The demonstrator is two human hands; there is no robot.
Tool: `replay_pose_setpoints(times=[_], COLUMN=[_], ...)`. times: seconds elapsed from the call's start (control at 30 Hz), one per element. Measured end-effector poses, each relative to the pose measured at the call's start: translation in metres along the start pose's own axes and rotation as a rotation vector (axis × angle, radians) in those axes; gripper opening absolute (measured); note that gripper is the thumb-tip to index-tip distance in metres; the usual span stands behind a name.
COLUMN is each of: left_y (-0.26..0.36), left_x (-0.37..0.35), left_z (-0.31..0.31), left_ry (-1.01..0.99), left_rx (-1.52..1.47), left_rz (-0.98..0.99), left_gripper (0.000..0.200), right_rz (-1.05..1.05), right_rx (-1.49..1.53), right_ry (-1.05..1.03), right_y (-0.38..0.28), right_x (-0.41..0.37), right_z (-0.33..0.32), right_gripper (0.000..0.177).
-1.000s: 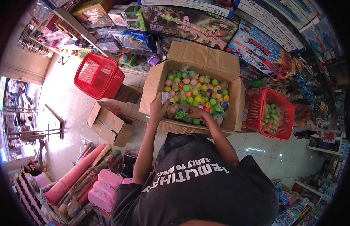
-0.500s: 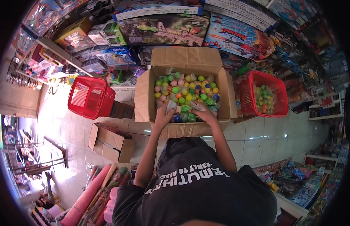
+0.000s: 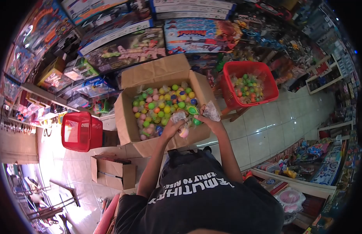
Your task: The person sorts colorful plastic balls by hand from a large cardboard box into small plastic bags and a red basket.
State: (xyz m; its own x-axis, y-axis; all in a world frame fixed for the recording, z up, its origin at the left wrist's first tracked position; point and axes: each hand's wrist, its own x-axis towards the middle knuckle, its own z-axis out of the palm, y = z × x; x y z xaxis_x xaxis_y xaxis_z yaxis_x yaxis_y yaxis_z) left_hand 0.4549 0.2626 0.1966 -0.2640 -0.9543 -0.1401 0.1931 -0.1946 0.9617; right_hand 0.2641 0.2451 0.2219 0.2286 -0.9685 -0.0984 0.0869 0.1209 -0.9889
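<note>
Two bags, the left bag point(image 3: 178, 116) and the right bag point(image 3: 212, 111), are held over the near side of the box point(image 3: 155, 71). Fingers of the left hand point(image 3: 172, 128) are closed on plastic; a pink ball point(image 3: 183, 132) shows below. Fingers of the right hand point(image 3: 208, 120) appear pinched on plastic, beside a green ball point(image 3: 193, 110); whether that ball is bagged cannot be told. The step in hand appears to be handling bagged balls; the next move calls for a firm grip on both bags. Left bag: long axis roughly fore-and-aft, ball end toward the wearer. Right bag: loose plastic points right and away. Beyond, many balls point(image 3: 161, 114) fill the box; right of it, the basket point(image 3: 270, 96) contains more.
</note>
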Motion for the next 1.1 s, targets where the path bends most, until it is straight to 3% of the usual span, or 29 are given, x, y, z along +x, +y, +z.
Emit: replay_pose_setpoints(times=[0.1,0.17,0.37,0.43,0.47,0.57,0.63,0.73,0.83,0.93,1.1], left_y=[0.004,-0.016,-0.027,-0.016,-0.022,-0.034,-0.030,-0.047,-0.043,-0.044,-0.041], left_x=[0.014,0.028,0.052,0.055,0.057,0.069,0.074,0.094,0.107,0.124,0.165], left_z=[0.046,0.067,0.146,0.173,0.185,0.225,0.254,0.270,0.284,0.298,0.318], left_ry=[-0.018,-0.110,-0.179,-0.180,-0.194,-0.211,-0.204,-0.321,-0.355,-0.351,-0.373], left_rx=[0.119,0.121,0.152,0.204,0.207,0.165,0.097,0.132,0.237,0.257,0.233], left_rz=[0.041,-0.064,-0.036,-0.255,-0.260,-0.202,-0.049,-0.148,-0.283,-0.158,-0.193], left_gripper=[0.024,0.028,0.034,0.040,0.040,0.044,0.026,0.038,0.035,0.036,0.032], right_rz=[-0.022,-0.011,-0.110,-0.037,-0.038,-0.060,-0.028,0.001,0.021,-0.010,0.035], right_rx=[-0.022,-0.068,0.128,0.215,0.217,0.203,0.179,0.078,0.028,0.022,-0.031], right_ry=[0.023,0.038,0.134,0.156,0.172,0.155,0.215,0.269,0.250,0.284,0.299], right_y=[-0.003,-0.005,-0.024,-0.025,-0.024,-0.023,-0.020,-0.015,-0.011,-0.014,-0.006], right_x=[-0.013,-0.025,-0.062,-0.074,-0.079,-0.092,-0.101,-0.110,-0.111,-0.102,-0.082], right_z=[-0.036,-0.064,-0.130,-0.156,-0.168,-0.207,-0.227,-0.256,-0.279,-0.292,-0.328], right_gripper=[0.028,0.028,0.023,0.021,0.021,0.021,0.023,0.024,0.026,0.021,0.023])
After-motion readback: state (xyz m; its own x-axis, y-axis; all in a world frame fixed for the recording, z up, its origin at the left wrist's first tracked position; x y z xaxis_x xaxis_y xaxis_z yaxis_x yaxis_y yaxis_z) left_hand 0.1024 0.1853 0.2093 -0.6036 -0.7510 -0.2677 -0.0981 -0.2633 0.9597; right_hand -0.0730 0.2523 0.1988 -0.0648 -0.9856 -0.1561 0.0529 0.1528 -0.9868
